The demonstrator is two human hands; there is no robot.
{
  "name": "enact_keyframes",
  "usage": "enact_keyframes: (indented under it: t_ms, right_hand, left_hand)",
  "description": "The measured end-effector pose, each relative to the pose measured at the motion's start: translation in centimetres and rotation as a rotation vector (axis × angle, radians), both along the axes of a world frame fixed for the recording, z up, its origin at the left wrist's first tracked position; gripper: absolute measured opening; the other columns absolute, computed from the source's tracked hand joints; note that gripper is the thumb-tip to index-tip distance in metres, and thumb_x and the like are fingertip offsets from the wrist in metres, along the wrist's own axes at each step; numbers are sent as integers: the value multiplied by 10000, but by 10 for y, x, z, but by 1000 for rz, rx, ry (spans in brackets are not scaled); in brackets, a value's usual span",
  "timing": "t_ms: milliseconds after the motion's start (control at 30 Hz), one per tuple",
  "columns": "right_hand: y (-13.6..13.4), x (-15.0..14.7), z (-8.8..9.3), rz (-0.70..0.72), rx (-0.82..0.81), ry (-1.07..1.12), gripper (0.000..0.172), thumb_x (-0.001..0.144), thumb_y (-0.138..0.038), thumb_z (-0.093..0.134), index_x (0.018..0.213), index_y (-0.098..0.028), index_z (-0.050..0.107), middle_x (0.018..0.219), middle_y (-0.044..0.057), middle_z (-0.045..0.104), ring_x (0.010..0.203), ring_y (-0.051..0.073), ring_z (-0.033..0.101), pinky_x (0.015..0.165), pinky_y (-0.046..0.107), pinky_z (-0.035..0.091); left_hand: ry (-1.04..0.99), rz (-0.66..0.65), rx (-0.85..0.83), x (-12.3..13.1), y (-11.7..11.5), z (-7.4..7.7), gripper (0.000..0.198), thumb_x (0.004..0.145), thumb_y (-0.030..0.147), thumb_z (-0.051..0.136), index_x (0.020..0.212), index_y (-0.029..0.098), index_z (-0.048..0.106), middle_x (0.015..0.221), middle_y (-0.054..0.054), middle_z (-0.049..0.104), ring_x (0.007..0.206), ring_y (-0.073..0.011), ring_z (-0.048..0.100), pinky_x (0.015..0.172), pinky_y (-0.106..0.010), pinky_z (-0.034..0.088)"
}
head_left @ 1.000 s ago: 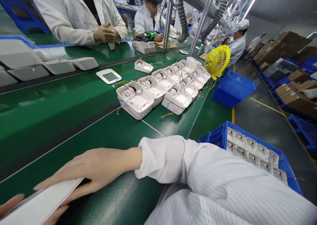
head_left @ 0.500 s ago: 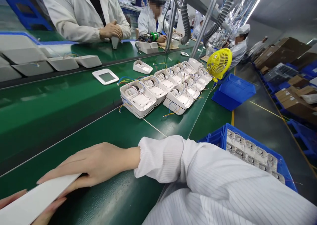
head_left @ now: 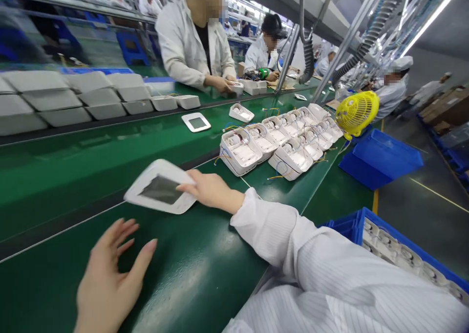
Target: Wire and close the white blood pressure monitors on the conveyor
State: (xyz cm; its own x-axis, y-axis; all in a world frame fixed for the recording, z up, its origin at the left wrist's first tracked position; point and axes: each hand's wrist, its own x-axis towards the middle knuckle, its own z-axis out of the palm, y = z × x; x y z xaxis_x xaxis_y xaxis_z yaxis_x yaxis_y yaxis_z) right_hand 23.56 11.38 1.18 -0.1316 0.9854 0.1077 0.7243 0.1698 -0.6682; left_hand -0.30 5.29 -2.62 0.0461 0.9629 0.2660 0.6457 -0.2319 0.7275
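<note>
My right hand [head_left: 208, 188] grips the right end of a white plastic cover [head_left: 148, 176] with a dark rectangular window. Its thumb lies over the front face, and the cover is tilted above the green table [head_left: 190, 269]. My left hand [head_left: 113, 274] is raised at the lower left, fingers and thumb apart, holding nothing. A similar white cover [head_left: 205, 123] lies flat on the green belt farther off. Beyond my right hand stand several white housings [head_left: 244, 157] with coloured wires and motors, set in rows on the table.
A yellow fan [head_left: 357, 110] stands at the table's far right, above a blue bin [head_left: 383, 157]. A blue crate [head_left: 357, 225] holding white parts is by my right arm. White housings [head_left: 106, 96] line the belt's far side, where a co-worker [head_left: 194, 49] handles a white part.
My right hand has moved away from me with the cover, whose windowed face now shows. The left hand has let go and opened. My view has swung left.
</note>
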Motion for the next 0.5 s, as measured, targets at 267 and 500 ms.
enact_keyframes:
  t_ms: [267, 500]
  right_hand:
    - [19, -10, -25, -95, -20, 193, 442, 1016, -509, 429, 1078, -185, 723, 959, 57, 740, 931, 230, 692, 828, 329, 512]
    - [49, -83, -33, 76, 75, 327, 399, 1017, -282, 444, 1392, -214, 564, 1405, 100, 580, 1086, 159, 689, 894, 276, 559]
  left_hand:
    - [85, -335, -19, 7, -13, 11, 405, 900, 551, 515, 1076, 235, 698, 1042, -61, 757, 932, -236, 722, 720, -311, 602]
    - [57, -388, -11, 4, -12, 11, 326, 945, 464, 496, 1051, 231, 698, 1035, -44, 748, 957, -220, 709, 836, -343, 580]
